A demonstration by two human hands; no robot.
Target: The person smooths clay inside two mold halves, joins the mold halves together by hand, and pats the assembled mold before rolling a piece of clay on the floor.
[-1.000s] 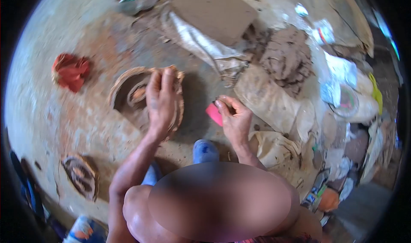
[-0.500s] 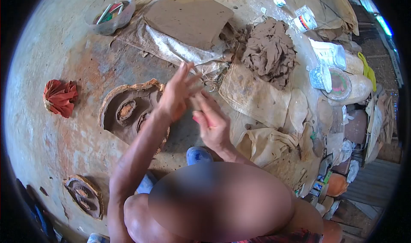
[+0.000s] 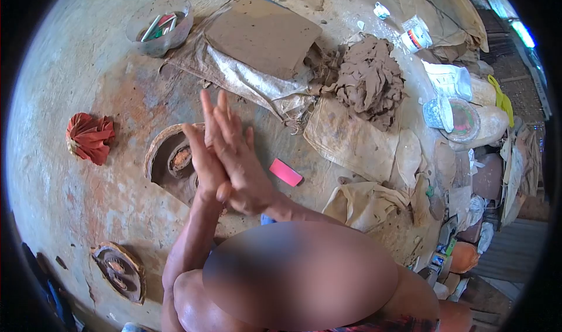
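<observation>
My left hand [image 3: 203, 163] and my right hand [image 3: 241, 171] are pressed palm to palm, with their fingers stretched out. The contact between the palms is hidden, so I cannot tell whether anything small lies there. Beneath them on the floor is a mould [image 3: 161, 156] with a rough, pale rim, lined with grey-brown clay and holding a raised oval ring; my hands and left forearm cover part of it. A flat pink rectangular piece [image 3: 285, 172] lies on the floor to the right of my right hand.
A smaller clay-lined mould [image 3: 119, 272] and a red cloth bundle [image 3: 91, 138] lie at left. Behind are a plastic tub of tools [image 3: 174, 42], a clay slab [image 3: 263, 35] on sacking and a heap of clay [image 3: 372, 80]. Containers and bags crowd the right side.
The pink piece, earlier partly visible at my right hand, now lies on the floor. My hands have come together, palm against palm, further left over the mould.
</observation>
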